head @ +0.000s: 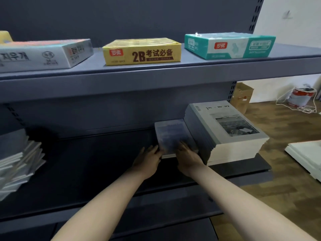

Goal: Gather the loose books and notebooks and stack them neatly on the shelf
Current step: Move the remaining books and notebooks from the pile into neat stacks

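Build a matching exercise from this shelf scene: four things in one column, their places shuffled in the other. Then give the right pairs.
Things
1. yellow box
2. teal box
3. tall notebook stack
4. leaning pile

Places
A. lower shelf, left end
B. upper shelf, middle
C. lower shelf, right end
D. upper shelf, right

Pairs: 1-B, 2-D, 3-C, 4-A
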The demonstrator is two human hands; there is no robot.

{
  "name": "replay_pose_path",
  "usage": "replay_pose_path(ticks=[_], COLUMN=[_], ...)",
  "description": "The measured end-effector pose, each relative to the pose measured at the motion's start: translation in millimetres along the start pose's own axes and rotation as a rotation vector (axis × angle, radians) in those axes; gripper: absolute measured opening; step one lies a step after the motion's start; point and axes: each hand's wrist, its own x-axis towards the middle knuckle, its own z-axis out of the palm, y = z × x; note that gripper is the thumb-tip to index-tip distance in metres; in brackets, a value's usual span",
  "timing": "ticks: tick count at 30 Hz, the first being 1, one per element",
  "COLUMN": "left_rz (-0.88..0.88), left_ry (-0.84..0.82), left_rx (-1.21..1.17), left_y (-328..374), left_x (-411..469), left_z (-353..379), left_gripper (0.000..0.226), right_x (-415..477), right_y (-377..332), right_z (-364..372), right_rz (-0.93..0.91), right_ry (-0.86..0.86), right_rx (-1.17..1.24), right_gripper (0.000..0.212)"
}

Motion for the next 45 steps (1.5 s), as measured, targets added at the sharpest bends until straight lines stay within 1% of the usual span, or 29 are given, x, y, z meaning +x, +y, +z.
replay_pose_path(ticks=[3, 6, 9, 12, 16, 19, 23, 26, 29, 31, 33, 35, 36, 37, 40, 45], left_rz=[-0.075, -0.071, -0.125, -0.235, -0.37, -0.444, -0.539, -0.588, -0.638, -0.641, -0.607, -0.552, -0.513, -0.481, -0.466, -0.444], left_ry=[0.03, 0.062, 0.119, 0.179, 0.21, 0.191, 0.174, 0.215, 0.155, 0.177, 0.25, 0.321, 0.372, 0.439, 0.541, 0.597], left_rx=[0.004, 0.057, 0.116, 0.156, 0.182, 0.177, 0.155, 0.151, 0.189, 0.204, 0.162, 0.131, 0.153, 0.184, 0.232, 0.273], left_y=[-32, -69, -114, -158, -206, -238, -280, -312, -346, -371, -387, -394, -397, -399, -401, -406], left_x=[-31, -63, -91, -118, -159, -193, -241, -276, -308, -325, -334, -336, -335, -333, -332, -329], left_z=[-5, -19, -45, -66, -83, -92, -99, -103, -102, -96, -90, -86, -84, -81, -76, -76], left_gripper=[0.049, 0.05, 0.05, 0.051, 0.055, 0.057, 0.06, 0.058, 0.063, 0.067, 0.07, 0.072, 0.072, 0.071, 0.063, 0.057], right_x=[-2, 5, 13, 20, 28, 31, 35, 42, 51, 54, 53, 53, 55, 56, 62, 61], right_y=[-29, -69, -119, -169, -229, -273, -339, -390, -439, -466, -487, -501, -507, -511, -518, -522], right_z=[2, 4, 1, -5, -3, 3, 13, 16, 22, 30, 39, 46, 47, 46, 46, 51], right_rz=[-0.05, -0.098, -0.196, -0.294, -0.41, -0.466, -0.508, -0.583, -0.658, -0.667, -0.661, -0.613, -0.584, -0.563, -0.546, -0.53], right_ry=[0.005, 0.013, 0.034, 0.063, 0.114, 0.131, 0.126, 0.198, 0.256, 0.247, 0.256, 0.289, 0.301, 0.318, 0.356, 0.402], right_rx=[-0.039, -0.054, -0.058, -0.039, -0.025, 0.001, 0.103, 0.125, 0.084, 0.085, 0.052, 0.017, 0.002, -0.014, -0.053, -0.04], right_gripper=[0.055, 0.052, 0.058, 0.066, 0.067, 0.065, 0.064, 0.062, 0.063, 0.064, 0.063, 0.063, 0.064, 0.066, 0.066, 0.062])
